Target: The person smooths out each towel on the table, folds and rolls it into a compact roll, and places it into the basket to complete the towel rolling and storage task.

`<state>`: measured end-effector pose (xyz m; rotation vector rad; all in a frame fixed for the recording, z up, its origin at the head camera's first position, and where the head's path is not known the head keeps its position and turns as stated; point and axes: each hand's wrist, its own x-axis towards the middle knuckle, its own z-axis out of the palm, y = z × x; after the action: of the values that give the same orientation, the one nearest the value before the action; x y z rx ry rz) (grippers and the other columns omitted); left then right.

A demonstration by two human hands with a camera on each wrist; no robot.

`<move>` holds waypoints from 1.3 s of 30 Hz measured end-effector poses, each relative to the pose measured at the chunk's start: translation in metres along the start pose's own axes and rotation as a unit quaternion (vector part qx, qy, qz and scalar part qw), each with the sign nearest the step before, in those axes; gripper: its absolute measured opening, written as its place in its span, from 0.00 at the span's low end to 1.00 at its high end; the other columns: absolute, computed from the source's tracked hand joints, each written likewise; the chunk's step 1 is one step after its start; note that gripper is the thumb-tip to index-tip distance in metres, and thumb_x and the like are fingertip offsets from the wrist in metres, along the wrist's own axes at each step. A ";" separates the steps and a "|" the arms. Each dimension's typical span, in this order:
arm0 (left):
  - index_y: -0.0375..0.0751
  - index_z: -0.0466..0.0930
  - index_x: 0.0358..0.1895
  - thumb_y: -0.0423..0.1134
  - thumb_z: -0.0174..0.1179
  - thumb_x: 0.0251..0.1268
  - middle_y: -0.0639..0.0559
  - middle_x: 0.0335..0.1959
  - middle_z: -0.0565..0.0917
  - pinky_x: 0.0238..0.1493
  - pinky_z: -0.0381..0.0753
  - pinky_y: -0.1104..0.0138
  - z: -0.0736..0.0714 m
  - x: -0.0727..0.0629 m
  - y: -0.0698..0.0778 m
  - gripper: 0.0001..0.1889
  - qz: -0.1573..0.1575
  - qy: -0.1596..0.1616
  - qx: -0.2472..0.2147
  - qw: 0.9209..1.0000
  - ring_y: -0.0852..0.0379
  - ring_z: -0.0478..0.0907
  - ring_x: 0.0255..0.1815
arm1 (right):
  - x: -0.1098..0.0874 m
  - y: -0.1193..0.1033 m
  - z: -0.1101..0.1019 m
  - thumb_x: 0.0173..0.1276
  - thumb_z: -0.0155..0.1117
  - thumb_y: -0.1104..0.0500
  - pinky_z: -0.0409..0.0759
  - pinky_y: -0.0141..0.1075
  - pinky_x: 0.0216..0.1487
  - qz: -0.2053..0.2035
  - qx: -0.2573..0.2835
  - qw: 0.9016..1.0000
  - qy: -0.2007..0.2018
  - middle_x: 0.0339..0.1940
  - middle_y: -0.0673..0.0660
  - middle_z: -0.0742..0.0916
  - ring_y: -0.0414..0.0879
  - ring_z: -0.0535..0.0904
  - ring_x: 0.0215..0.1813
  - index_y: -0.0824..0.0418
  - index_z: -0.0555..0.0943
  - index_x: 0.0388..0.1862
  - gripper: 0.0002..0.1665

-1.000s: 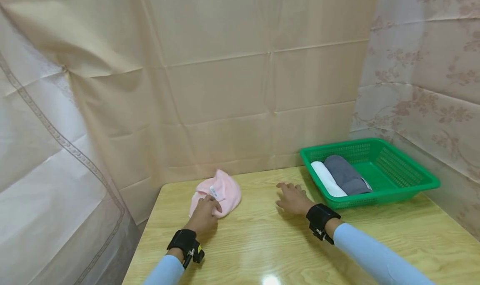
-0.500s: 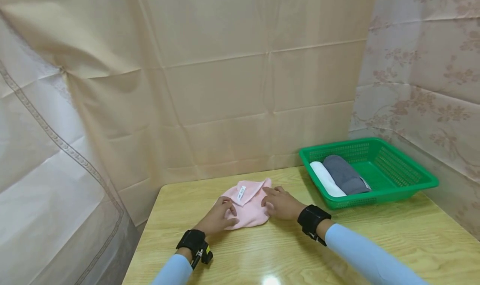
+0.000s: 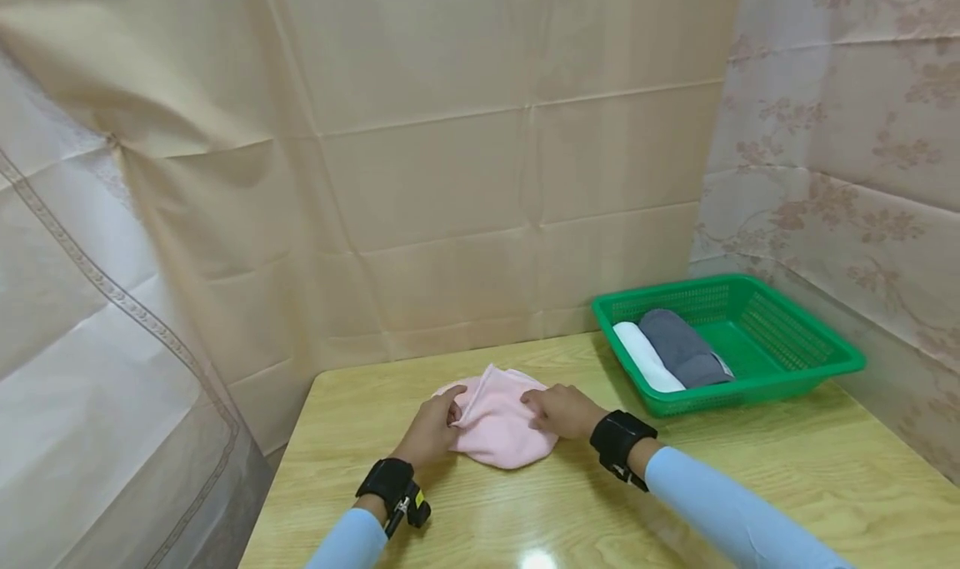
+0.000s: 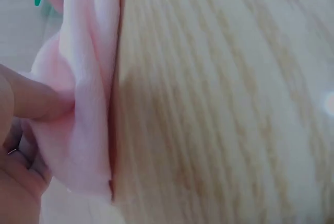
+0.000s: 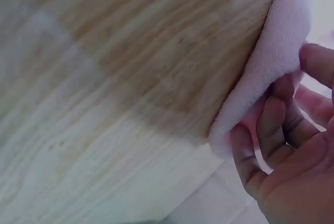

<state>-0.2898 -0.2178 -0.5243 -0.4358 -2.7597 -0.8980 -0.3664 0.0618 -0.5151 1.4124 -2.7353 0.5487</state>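
Note:
A small pink towel (image 3: 504, 436) lies bunched on the wooden table, one folded edge standing up in a peak. At its left side my left hand (image 3: 432, 429) pinches the cloth; the left wrist view shows a finger pressed into a fold of the towel (image 4: 91, 93). My right hand (image 3: 567, 411) grips the opposite side, and in the right wrist view its fingers (image 5: 271, 125) curl at the edge of the towel (image 5: 279, 51). The white label seen earlier is hidden.
To the right stands a green plastic basket (image 3: 806, 375) with a rolled white towel (image 3: 647, 356) and a rolled grey towel (image 3: 684, 348) along its left side. A beige curtain (image 3: 450, 177) hangs behind the wooden table (image 3: 360, 461).
The pink towel has moved right, to between both hands, and been turned over so its label no longer shows. My right hand has come left from beside the basket to take hold of it.

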 end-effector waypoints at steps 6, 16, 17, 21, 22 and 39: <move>0.35 0.88 0.37 0.13 0.62 0.47 0.55 0.30 0.76 0.37 0.74 0.66 -0.005 -0.002 -0.001 0.17 0.021 0.069 0.007 0.997 0.59 0.71 0.34 | 0.000 -0.001 -0.008 0.65 0.72 0.64 0.73 0.37 0.36 0.021 0.019 0.999 0.019 0.27 0.49 0.80 0.44 0.72 0.31 0.57 0.80 0.31 0.07; 0.40 0.89 0.36 0.26 0.56 0.69 0.47 0.56 0.85 0.61 0.74 0.64 -0.014 -0.012 0.003 0.11 0.022 -0.153 -0.179 0.972 0.49 0.77 0.63 | 0.000 0.008 -0.013 0.60 0.73 0.60 0.72 0.37 0.39 0.007 0.124 0.992 -0.006 0.30 0.48 0.81 0.42 0.74 0.36 0.55 0.77 0.33 0.11; 0.39 0.88 0.36 0.31 0.56 0.72 0.49 0.53 0.86 0.59 0.74 0.65 -0.016 -0.012 0.005 0.10 0.005 -0.174 -0.187 0.967 0.51 0.77 0.60 | -0.001 0.009 -0.013 0.63 0.72 0.60 0.74 0.36 0.38 0.009 0.160 0.987 -0.012 0.30 0.49 0.82 0.42 0.76 0.35 0.58 0.77 0.38 0.11; 0.36 0.86 0.33 0.47 0.51 0.82 0.54 0.32 0.83 0.42 0.75 0.67 -0.020 -0.009 0.012 0.22 -0.047 -0.200 -0.177 0.962 0.61 0.77 0.37 | -0.004 0.008 -0.017 0.77 0.63 0.51 0.75 0.33 0.37 0.044 0.299 0.953 -0.029 0.32 0.52 0.85 0.39 0.78 0.33 0.65 0.74 0.57 0.20; 0.36 0.87 0.34 0.49 0.50 0.82 0.55 0.28 0.80 0.38 0.74 0.68 -0.020 -0.009 0.013 0.23 -0.049 -0.201 -0.165 0.964 0.62 0.74 0.32 | -0.005 0.007 -0.018 0.80 0.59 0.51 0.75 0.33 0.34 0.050 0.323 0.944 -0.038 0.29 0.53 0.85 0.39 0.78 0.31 0.66 0.75 0.59 0.21; 0.43 0.80 0.47 0.50 0.71 0.67 0.28 0.72 0.68 0.69 0.68 0.42 0.003 -0.010 0.011 0.17 0.043 -0.132 0.019 0.990 0.31 0.63 0.74 | -0.009 -0.014 -0.006 0.75 0.65 0.53 0.76 0.29 0.42 -0.100 0.090 0.988 -0.080 0.32 0.40 0.81 0.33 0.75 0.36 0.50 0.82 0.19 0.20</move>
<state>-0.2773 -0.2098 -0.5232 -0.7083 -2.9597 -0.8172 -0.3513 0.0632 -0.5073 1.8229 -2.6725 0.7153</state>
